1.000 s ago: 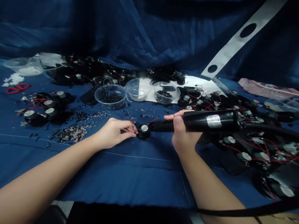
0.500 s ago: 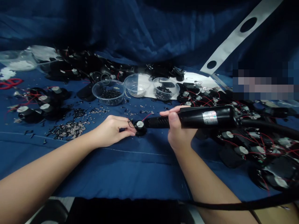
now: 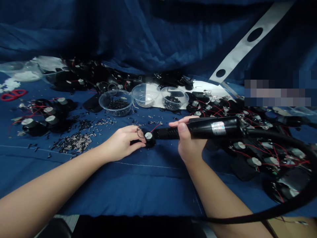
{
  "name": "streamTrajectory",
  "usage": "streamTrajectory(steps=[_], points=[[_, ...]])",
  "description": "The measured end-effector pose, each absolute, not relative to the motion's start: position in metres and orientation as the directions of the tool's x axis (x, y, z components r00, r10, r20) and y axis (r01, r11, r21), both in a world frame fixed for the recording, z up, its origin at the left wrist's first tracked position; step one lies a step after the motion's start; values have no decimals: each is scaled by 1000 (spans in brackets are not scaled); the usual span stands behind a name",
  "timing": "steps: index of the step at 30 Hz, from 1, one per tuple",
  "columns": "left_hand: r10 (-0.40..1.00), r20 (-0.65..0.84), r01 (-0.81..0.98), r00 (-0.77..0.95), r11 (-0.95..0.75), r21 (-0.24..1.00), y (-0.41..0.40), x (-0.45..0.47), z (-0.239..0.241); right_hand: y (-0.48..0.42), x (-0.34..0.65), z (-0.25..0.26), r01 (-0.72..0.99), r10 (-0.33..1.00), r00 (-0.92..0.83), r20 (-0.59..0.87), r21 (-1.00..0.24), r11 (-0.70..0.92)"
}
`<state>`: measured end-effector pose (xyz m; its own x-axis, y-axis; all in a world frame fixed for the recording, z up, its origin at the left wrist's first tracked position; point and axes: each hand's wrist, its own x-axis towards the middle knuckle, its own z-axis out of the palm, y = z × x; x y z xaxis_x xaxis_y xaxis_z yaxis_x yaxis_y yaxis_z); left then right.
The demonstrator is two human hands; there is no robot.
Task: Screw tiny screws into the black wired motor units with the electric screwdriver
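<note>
A small black round part (image 3: 148,138) with a pale disc on top and thin red and black wires lies on the blue cloth (image 3: 138,185) at the centre. My left hand (image 3: 122,142) pinches its left edge with fingers closed. My right hand (image 3: 188,140) is wrapped round a black electric screwdriver (image 3: 213,128) held level, its tip reaching the part from the right. A thick black cable (image 3: 284,208) runs from the tool's rear round to the lower right.
Three clear plastic bowls (image 3: 116,102) of small screws stand behind the hands. Loose screws (image 3: 74,142) are scattered at the left. Heaps of the same black wired parts lie at the left (image 3: 47,115), at the back and at the right (image 3: 260,155). Red scissors (image 3: 12,95) lie far left.
The view has shifted slightly. Both hands stay at the part, the left hand's fingers close in more on its edge, and the screwdriver tip remains against it.
</note>
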<state>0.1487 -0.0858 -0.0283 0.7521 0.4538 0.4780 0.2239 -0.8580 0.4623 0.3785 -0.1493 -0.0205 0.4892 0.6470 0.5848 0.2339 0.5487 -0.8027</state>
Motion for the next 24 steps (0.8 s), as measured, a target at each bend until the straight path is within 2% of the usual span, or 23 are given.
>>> streamTrajectory(steps=[5,11,15,24], points=[[374,435,235,819,-910,341,-85,145,-22,-149,378,-20,262,636,474,609,-787,558],[320,409,323,855,-944,62,-92,148,-19,-149,378,-20,312,640,458,617,-786,534],[253,409,316,877,-944,-95,-96,150,-17,-150,379,-20,289,642,465,610,-790,541],[107,374,235,921,-918,-318,-103,152,-11,-150,382,-22,228,655,471,591,-799,557]])
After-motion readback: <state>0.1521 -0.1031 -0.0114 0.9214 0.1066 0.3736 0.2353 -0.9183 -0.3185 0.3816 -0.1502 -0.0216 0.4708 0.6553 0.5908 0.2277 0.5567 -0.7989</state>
